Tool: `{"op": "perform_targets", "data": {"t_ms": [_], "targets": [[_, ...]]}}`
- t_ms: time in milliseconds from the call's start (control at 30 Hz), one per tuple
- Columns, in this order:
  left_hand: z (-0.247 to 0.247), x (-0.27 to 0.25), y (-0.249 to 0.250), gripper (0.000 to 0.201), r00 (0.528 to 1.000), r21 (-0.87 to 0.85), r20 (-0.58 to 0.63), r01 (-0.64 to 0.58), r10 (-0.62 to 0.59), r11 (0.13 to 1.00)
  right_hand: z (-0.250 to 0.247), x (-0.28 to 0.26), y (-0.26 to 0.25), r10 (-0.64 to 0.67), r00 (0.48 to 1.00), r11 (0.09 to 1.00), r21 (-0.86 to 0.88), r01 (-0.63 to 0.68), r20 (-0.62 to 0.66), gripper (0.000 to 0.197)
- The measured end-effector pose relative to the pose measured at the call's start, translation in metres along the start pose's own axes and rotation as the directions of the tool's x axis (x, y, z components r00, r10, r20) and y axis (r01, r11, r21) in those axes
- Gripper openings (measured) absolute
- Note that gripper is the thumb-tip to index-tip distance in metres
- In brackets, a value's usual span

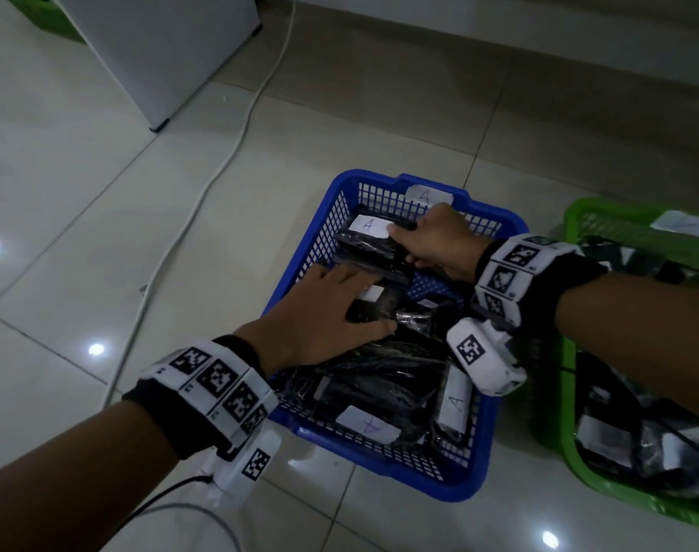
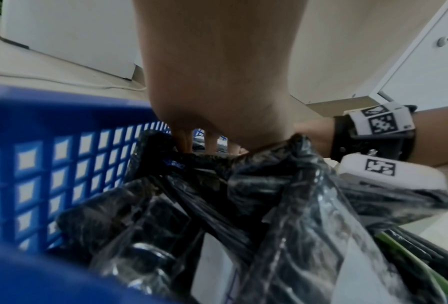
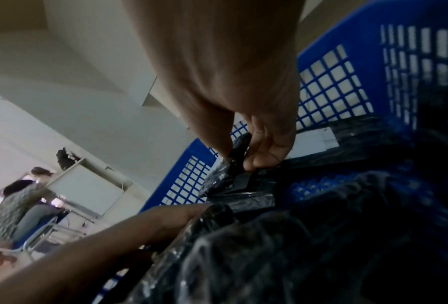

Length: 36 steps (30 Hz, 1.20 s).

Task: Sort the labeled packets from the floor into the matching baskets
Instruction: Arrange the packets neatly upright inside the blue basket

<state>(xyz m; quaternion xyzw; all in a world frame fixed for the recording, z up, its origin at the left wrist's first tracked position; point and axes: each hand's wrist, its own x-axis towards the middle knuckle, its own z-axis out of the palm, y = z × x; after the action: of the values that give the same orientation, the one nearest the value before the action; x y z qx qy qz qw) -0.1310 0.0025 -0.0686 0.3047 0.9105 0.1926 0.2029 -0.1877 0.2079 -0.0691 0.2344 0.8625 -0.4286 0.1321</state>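
Packets (image 1: 383, 376) in black wrap fill the blue basket (image 1: 439, 468); four white "A" labels show inside. Left hand (image 1: 320, 312) lies flat on them, released. Right hand (image 1: 431, 243) pinches one packet (image 1: 366, 243) at the basket's far wall. One green basket (image 1: 555, 448) stands beside.

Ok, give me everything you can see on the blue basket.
The blue basket is a rectangular plastic crate with grid-mesh walls and a solid rim, standing upright on the tiled floor, left of a green basket. A white label marked A sits on its far rim. It is filled with black plastic-wrapped packets, several tagged A. Both hands are inside: the left hand rests on packets, the right hand pinches one near the far wall.
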Motion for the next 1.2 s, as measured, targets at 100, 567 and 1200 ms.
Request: {"op": "perform_targets", "data": {"t_ms": [100,567,1200], "targets": [[-0.001,-0.001,0.001,0.075,1.000,0.041,0.013,0.016,-0.017,0.999,0.001,0.005,-0.003,-0.194,0.981,0.910,-0.375,0.177,-0.008,0.049],[0.004,-0.006,0.004,0.095,0.989,0.165,-0.139,0.080,-0.057,0.983,-0.035,-0.025,0.000,0.120,0.651,0.402,-0.636,0.659,0.750,0.062],[0.006,-0.014,0.003,0.076,0.992,0.123,-0.128,0.023,-0.007,0.992,-0.065,-0.010,0.037,-0.437,0.879,0.583,-0.684,0.439,0.192,0.021]]}}
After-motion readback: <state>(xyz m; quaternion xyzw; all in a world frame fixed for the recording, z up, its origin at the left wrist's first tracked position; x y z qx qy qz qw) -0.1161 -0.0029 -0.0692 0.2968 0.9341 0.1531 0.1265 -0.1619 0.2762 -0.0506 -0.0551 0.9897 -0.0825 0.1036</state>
